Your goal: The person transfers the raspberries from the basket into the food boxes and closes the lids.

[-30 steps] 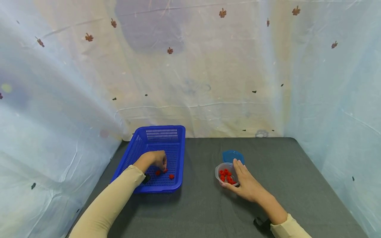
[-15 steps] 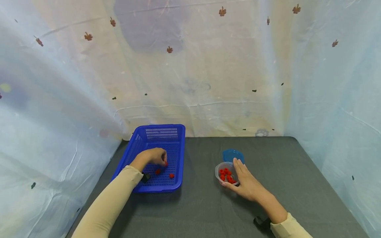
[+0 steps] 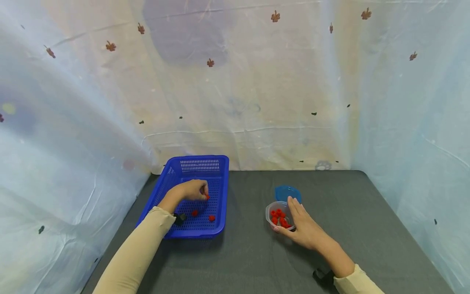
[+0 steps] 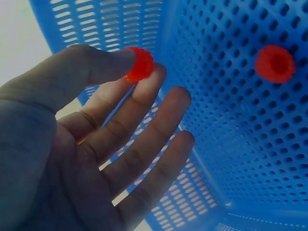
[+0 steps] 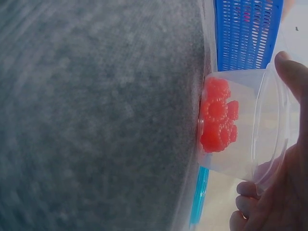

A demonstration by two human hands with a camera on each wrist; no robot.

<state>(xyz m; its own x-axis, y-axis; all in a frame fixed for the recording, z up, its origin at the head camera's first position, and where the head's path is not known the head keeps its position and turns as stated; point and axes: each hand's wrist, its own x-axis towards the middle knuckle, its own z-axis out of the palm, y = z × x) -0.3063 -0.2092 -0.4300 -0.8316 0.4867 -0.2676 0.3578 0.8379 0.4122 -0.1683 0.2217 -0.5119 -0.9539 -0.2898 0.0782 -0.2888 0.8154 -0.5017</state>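
Over the blue plastic basket, my left hand pinches a red raspberry between thumb and fingertips, its other fingers loosely extended in the left wrist view. Two more raspberries lie on the basket's perforated floor, one left of centre and one nearer the right wall. My right hand grips the rim of a clear plastic tub, thumb at the near side and fingers on the far right. Several raspberries sit at the bottom of that tub.
A blue lid lies flat just behind the tub. Both containers stand on a dark grey cloth-covered table. A pale patterned curtain hangs behind and along both sides.
My left hand has lifted a raspberry from the basket floor and shifted slightly away and to the right with it. The right hand and the tub stay where they were.
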